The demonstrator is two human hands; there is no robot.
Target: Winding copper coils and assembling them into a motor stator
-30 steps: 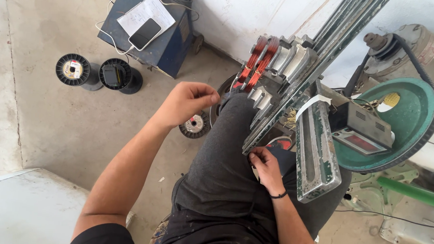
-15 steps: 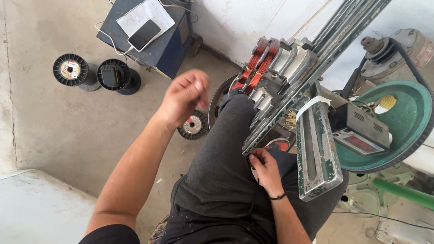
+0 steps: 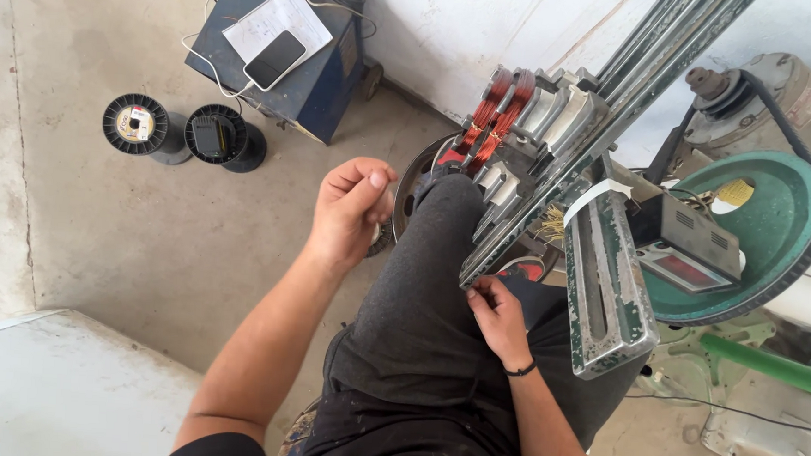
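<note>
While my left hand is hanging in the air above my raised knee, its fingers are curling inward with thumb and forefinger pressed together; whether they are pinching a wire I cannot tell. A second ago that hand was sitting lower, close against the knee; it has been lifting and drawing back toward me since. My right hand is staying where it was, at the lower end of the metal frame, fingertips pinched together against the frame's edge, perhaps on something too thin to make out. A dark band is circling that wrist.

The frame is slanting up to the right, grey and scuffed, carrying stepped aluminium formers. Copper wire is wound on the leftmost formers, glossy and reddish-orange. A flat grey bar with chipped paint is jutting down toward me beside the frame. Behind it, a small grey box with a red window is sitting in front of a big green wheel with a black belt around its rim, leading up to a dusty motor.

On the rough concrete floor, two black spools are standing side by side. Near them, a dark blue cabinet is holding white paper and a black phone. My trousers are dark grey and paint-flecked.
</note>
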